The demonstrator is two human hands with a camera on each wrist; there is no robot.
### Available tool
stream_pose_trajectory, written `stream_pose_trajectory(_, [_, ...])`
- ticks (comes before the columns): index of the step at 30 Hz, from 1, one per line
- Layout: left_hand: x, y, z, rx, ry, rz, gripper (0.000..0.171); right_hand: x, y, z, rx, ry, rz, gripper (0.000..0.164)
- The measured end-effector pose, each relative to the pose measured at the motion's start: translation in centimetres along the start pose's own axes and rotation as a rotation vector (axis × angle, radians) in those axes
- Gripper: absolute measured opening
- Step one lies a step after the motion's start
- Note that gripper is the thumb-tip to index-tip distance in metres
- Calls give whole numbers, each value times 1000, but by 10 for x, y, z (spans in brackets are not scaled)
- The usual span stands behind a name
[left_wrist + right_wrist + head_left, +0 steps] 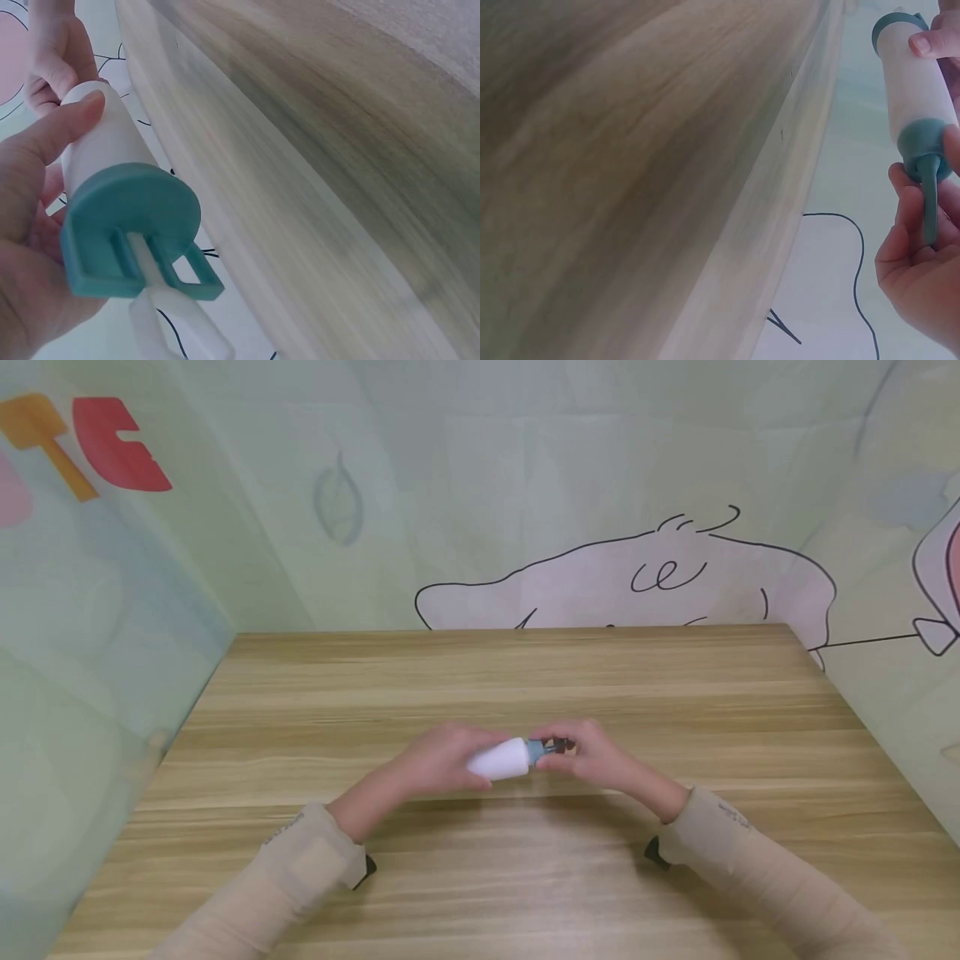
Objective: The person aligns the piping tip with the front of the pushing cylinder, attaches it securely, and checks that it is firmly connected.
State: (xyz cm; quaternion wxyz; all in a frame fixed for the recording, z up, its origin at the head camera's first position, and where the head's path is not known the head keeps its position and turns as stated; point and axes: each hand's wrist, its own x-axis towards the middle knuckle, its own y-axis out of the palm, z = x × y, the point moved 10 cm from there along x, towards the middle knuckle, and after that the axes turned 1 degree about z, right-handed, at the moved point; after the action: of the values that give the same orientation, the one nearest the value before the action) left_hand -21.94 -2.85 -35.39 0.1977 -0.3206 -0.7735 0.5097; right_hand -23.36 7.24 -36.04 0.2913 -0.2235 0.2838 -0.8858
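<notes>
We see 2 hands at work on 1 white tube (501, 760), which is held above the wooden table (465, 877), near the middle of its width. The left hand (446, 760) grips the tube: its thumb lies along the white side, and its other fingers curl behind, partly hidden from us. At this end we find a teal cap (135, 225) with a flat, rounded face and open loops at its edge; a white forked handle (176, 315) sticks out from it.

The right hand (588, 758) is at the other end. Its thumb and fingers are closed around the teal collar (921, 139), pinching it, and a thin teal spout (930, 202) runs from there down in front of its curled fingers. In the head view we also notice a small dark patch between these fingers, too blurred for us to name.

Both arms wear beige sleeves (765, 877). Behind the table we see a pale green wall (465, 468) with an outlined pink cartoon shape (600, 577), plus 1 orange letter (56, 439) and 1 red letter (123, 447) at the upper left.
</notes>
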Motion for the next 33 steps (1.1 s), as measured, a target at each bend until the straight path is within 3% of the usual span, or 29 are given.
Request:
stream_pose_trajectory(11, [-1, -4, -4, 35, -10, -24, 59, 0, 5, -9, 24, 84, 70, 30])
stream_pose_trajectory(25, [-3, -8, -3, -13, -12, -30, 59, 2, 7, -5, 98, 39, 80, 34])
stream_pose_trajectory(33, [-3, -7, -4, 2, 1, -29, 59, 2, 5, -11, 44, 79, 87, 31])
